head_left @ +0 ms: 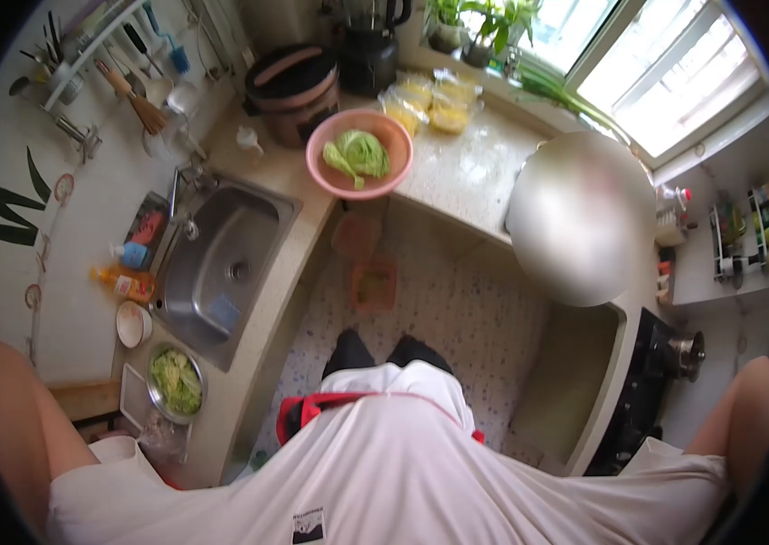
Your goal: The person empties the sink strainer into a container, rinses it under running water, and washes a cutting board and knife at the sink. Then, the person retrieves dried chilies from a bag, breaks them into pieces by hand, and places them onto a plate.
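Neither of my hands shows. My left arm (16, 409) rises bent at the left edge, and my right arm (737, 409) does the same at the right edge; both hands lie outside the picture. On the counter corner ahead, a pink basin (316, 173) holds a head of lettuce (362, 153). A metal bowl of torn leaves (177, 380) sits on the left counter beside the sink. What lies under the large pale blurred patch (580, 218) on the right part of the counter cannot be made out.
A steel sink (207, 272) is set in the left counter, with an orange bottle (130, 283) and a white bowl (133, 324) by its edge. Bagged yellow food (448, 113) lies near the window. A stove (643, 391) stands at right. An orange bin (373, 286) is on the floor.
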Tool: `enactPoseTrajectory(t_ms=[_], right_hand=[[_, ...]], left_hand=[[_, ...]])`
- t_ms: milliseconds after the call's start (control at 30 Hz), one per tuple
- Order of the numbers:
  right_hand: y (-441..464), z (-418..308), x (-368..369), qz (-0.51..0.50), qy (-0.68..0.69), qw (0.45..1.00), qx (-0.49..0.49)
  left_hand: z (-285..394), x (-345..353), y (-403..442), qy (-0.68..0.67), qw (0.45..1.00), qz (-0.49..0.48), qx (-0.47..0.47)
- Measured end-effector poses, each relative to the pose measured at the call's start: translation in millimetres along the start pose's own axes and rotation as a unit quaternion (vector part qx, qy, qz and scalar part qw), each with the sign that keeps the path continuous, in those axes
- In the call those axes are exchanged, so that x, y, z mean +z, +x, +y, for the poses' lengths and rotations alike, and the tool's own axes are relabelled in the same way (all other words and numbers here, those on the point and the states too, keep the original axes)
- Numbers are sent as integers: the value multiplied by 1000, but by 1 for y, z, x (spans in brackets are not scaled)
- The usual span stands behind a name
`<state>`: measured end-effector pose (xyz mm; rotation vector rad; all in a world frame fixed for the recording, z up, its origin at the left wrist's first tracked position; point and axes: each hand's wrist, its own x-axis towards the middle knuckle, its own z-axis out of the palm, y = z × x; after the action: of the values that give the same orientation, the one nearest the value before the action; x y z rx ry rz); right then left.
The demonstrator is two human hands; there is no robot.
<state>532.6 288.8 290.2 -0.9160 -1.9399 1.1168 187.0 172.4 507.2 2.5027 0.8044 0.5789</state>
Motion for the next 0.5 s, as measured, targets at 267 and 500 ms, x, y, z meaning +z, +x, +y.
enactPoseTrajectory(t_ms=[267, 500], right_hand=[[1, 15, 7, 4, 5, 1000, 23], [-7, 21, 4, 8, 8, 999, 33]], left_hand=[[11, -7, 8, 33, 999, -12, -7], [-7, -4, 11, 38, 999, -16, -5]])
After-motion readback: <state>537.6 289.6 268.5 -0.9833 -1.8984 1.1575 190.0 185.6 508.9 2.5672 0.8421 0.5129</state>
